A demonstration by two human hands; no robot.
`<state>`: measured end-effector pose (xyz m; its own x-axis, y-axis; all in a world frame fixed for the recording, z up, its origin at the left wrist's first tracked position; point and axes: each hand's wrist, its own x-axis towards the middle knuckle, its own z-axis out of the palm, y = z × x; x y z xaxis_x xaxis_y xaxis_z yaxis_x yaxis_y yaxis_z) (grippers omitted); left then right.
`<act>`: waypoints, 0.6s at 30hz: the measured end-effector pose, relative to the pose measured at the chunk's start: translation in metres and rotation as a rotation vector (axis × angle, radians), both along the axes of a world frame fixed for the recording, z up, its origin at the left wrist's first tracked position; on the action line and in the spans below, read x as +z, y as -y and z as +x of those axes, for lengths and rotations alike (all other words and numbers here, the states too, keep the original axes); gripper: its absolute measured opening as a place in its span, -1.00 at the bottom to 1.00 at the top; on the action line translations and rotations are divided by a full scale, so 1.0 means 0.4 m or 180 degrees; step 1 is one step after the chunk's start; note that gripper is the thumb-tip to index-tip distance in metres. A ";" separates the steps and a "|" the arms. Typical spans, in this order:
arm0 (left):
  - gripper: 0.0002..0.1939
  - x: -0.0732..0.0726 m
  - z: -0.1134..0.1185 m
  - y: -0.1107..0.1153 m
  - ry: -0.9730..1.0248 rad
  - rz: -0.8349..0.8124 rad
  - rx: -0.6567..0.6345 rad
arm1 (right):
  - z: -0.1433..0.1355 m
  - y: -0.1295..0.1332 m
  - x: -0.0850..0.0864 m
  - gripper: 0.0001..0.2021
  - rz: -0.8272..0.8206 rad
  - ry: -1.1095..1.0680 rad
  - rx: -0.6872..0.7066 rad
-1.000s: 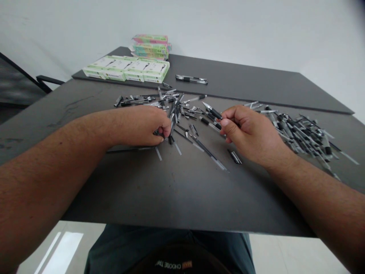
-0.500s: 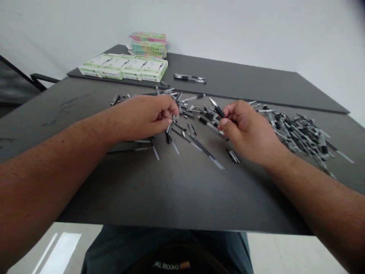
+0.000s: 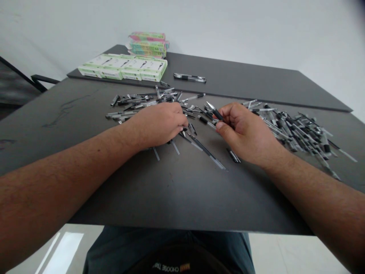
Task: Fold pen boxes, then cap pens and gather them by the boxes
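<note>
My right hand [image 3: 245,131] is closed on an uncapped black gel pen [image 3: 216,111], its silver tip pointing up and to the left. My left hand [image 3: 168,121] is low over the middle heap of pen parts [image 3: 142,99], its fingers curled down and pressed together. What those fingertips hold, if anything, is hidden. Close in front of the left hand lie long thin refills [image 3: 207,152] and a small clear cap [image 3: 192,129]. A clear pen cap with a black part [image 3: 233,156] rests on the table just below my right hand.
A large pile of pens [image 3: 302,133] spreads over the right side of the table [image 3: 182,198]. On the raised back panel are white and green boxes [image 3: 122,68], a stack of colourful packets [image 3: 148,45] and a few pens [image 3: 189,78]. A chair armrest [image 3: 44,80] stands at left.
My left hand has shifted right and slightly toward me, over other parts of the heap, uncovering parts at left. The right hand, with its pen, has moved slightly left.
</note>
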<state>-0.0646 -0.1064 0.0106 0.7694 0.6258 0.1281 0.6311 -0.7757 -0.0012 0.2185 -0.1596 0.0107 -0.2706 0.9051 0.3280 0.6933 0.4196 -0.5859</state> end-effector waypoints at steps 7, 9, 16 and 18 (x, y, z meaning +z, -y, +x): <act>-0.66 -0.018 0.007 -0.027 -0.0161 -0.0022 -0.0135 | 0.002 0.003 0.005 -0.82 0.0017 -0.0001 0.0058; -0.68 -0.023 0.007 -0.035 -0.0126 0.0002 -0.0194 | 0.001 0.002 0.005 -0.82 0.0055 0.0011 0.0085; -0.71 -0.016 0.003 -0.024 0.0662 0.0007 -0.0161 | -0.002 0.004 0.004 -0.84 0.0100 -0.0012 0.0013; -0.72 -0.009 0.006 -0.002 0.1341 -0.0118 -0.0080 | -0.005 0.007 0.006 -0.85 0.0085 -0.0056 -0.0032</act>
<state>-0.0624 -0.1056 0.0070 0.6696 0.6176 0.4125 0.5513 -0.7855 0.2811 0.2167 -0.1624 0.0133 -0.2556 0.8985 0.3568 0.6873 0.4284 -0.5866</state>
